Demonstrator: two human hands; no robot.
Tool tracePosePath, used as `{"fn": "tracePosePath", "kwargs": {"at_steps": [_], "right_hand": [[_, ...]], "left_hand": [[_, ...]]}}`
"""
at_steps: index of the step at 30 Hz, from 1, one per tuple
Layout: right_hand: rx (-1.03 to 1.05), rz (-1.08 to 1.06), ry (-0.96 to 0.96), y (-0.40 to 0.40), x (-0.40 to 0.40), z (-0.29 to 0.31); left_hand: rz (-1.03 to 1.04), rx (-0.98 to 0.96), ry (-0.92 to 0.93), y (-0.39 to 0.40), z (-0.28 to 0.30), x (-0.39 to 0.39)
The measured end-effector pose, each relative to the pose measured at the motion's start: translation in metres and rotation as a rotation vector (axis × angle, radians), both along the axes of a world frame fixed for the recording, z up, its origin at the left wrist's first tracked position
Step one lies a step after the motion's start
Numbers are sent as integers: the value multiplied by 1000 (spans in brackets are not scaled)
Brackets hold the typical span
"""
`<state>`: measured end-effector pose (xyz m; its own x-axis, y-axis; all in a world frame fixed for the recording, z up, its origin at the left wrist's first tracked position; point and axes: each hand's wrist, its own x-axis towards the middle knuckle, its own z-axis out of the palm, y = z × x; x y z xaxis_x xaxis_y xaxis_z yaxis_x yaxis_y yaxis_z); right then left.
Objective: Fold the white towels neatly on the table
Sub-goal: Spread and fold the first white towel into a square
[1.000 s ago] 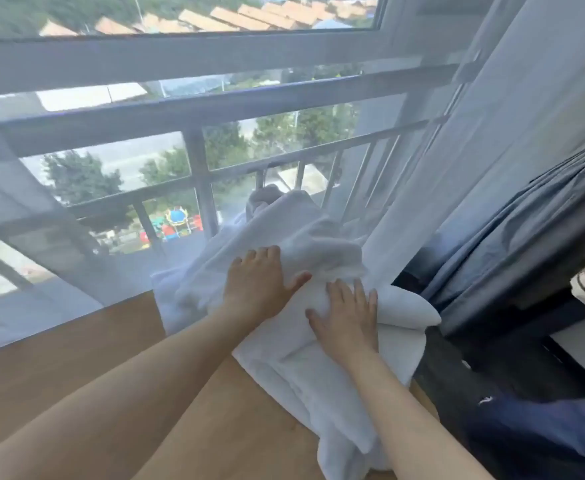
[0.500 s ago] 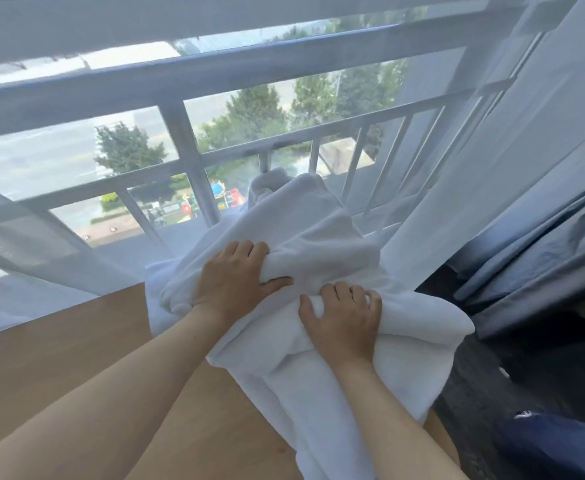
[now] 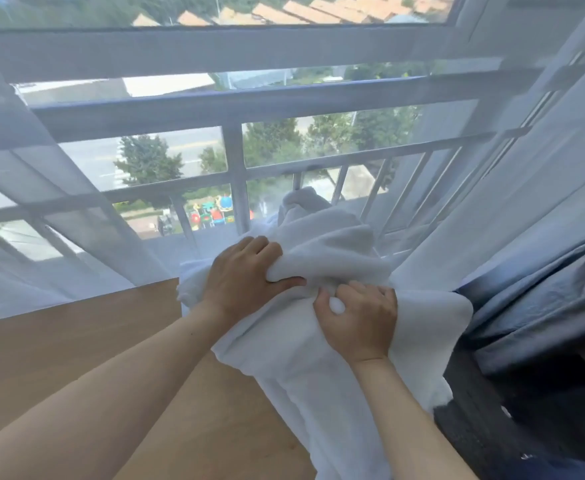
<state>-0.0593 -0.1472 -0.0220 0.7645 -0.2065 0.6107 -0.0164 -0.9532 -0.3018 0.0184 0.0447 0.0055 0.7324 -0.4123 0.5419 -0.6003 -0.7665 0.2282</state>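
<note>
A heap of white towels (image 3: 332,247) lies bunched at the far right corner of the wooden table (image 3: 76,344), against the window. One long part of the cloth hangs over the table's right edge. My left hand (image 3: 242,278) grips a thick fold on the heap's left side, thumb tucked under it. My right hand (image 3: 360,320) is closed on a bunch of the same cloth just to the right, a small tuft showing between thumb and fingers. The heap's far end is hidden behind its own folds.
A sheer white curtain (image 3: 42,244) hangs along the window at the left and at the right (image 3: 512,209). A blue-grey drape (image 3: 543,292) hangs at the right beside the table. Railing bars (image 3: 235,181) stand right behind the heap. Dark floor (image 3: 492,427) lies below.
Both hands went from resting flat on the towels to closing on folds of the cloth. The heap has bunched up between them.
</note>
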Motion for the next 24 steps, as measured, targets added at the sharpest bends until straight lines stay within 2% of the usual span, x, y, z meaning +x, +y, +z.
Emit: {"fn": "tracePosePath", "kwargs": {"at_steps": [5, 13, 18, 24], "right_hand": [[0, 113, -73, 53, -6, 46], [-27, 377, -102, 208, -55, 90], [-40, 542, -55, 329, -89, 82], [-15, 745, 78, 453, -119, 53]], "left_hand": [[41, -34, -115, 59, 43, -24], [264, -90, -111, 224, 76, -124], [418, -97, -86, 342, 67, -196], [618, -115, 61, 456, 34, -261]]}}
